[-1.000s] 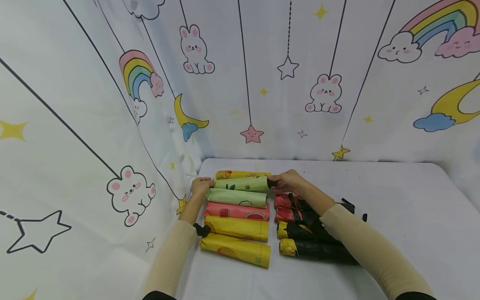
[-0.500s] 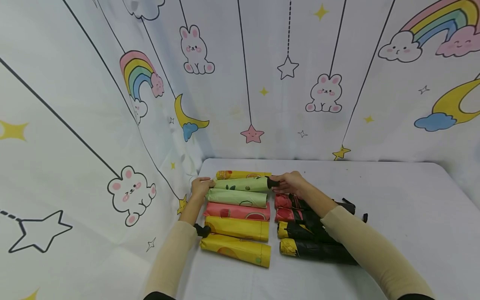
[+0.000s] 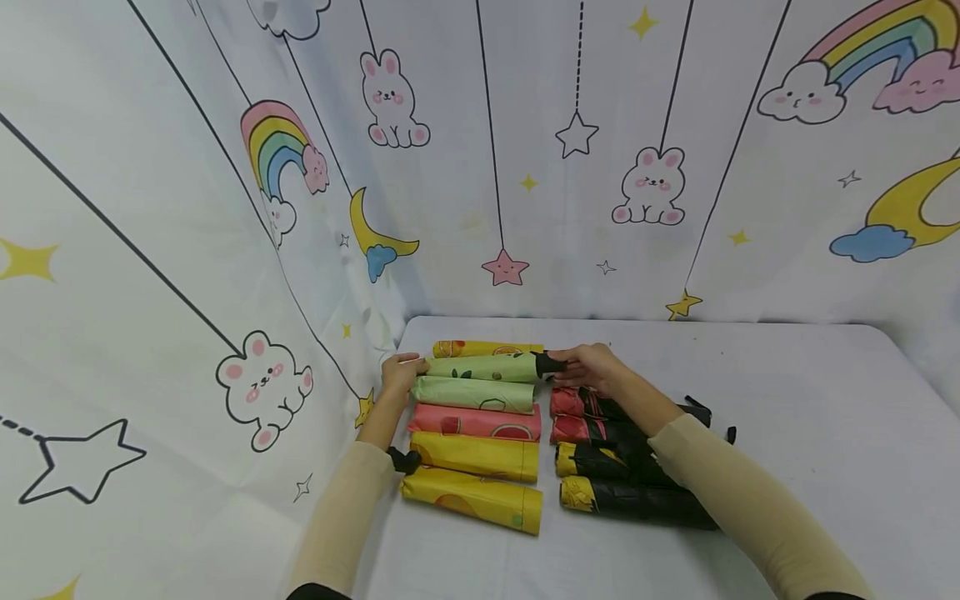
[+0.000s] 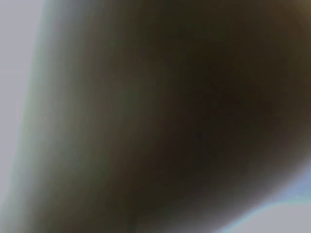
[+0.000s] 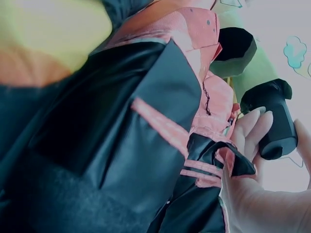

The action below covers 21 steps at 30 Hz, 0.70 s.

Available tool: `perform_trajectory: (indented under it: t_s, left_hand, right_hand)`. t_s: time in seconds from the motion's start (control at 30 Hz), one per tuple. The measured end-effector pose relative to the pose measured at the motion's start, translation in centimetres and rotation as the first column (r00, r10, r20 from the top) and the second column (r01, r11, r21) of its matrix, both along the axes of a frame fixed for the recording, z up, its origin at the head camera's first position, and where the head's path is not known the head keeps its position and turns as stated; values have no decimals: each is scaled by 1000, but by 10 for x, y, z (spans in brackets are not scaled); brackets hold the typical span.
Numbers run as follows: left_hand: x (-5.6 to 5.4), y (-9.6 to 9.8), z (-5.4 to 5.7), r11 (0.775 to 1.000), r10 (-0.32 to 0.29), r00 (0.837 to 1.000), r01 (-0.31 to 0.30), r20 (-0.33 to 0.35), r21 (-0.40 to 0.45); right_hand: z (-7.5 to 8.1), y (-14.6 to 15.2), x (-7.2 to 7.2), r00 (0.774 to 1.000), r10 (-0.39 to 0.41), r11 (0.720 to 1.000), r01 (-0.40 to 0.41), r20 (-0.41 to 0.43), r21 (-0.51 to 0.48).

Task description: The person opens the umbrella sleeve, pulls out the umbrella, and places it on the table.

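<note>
A green fruit-print umbrella sleeve (image 3: 483, 367) lies across the back of a row of sleeves. My left hand (image 3: 399, 377) pinches its left end. From the right end pokes a black umbrella handle (image 3: 549, 364), which my right hand (image 3: 591, 367) grips with thumb and fingers. The right wrist view shows that handle (image 5: 277, 124) between the thumb and curled fingers (image 5: 252, 128). Just in front is a paler green sleeve (image 3: 476, 395). Folded black-and-red umbrellas (image 3: 566, 402) lie below my right hand. The left wrist view is dark and blurred.
A yellow sleeve (image 3: 487, 347) lies behind the green one. Nearer are a red sleeve (image 3: 476, 422) and yellow sleeves (image 3: 472, 456). Black-and-yellow folded umbrellas (image 3: 637, 504) lie partly under my right forearm. The white table (image 3: 810, 433) meets a printed cloth backdrop at the back and left.
My right hand has moved slightly to the right with the handle, and more of the black part shows outside the green sleeve. The left hand stays nearly in place.
</note>
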<state>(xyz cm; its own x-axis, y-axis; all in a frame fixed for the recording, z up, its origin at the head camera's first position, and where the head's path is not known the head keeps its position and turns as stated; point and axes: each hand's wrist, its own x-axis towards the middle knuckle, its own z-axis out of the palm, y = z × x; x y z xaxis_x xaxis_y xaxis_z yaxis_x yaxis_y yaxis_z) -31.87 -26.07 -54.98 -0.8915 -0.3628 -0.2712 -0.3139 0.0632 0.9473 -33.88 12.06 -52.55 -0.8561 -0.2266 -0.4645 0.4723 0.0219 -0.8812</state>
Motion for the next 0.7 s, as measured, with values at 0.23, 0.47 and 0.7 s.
perform_trajectory:
  t_s: [0.23, 0.47, 0.7]
  left_hand:
    - [1, 0, 1, 1000, -4, 1000, 4, -1, -4]
    - [2, 0, 3, 1000, -8, 1000, 8, -4, -8]
    - [3, 0, 5, 1000, -22, 1000, 22, 12, 1]
  right_hand:
    - [-1, 8, 1, 1000, 7, 1000, -7, -13, -14]
    - [0, 17, 3, 1000, 2, 999, -2, -14, -50]
    - [0, 26, 3, 1000, 19, 1000, -19, -16, -15]
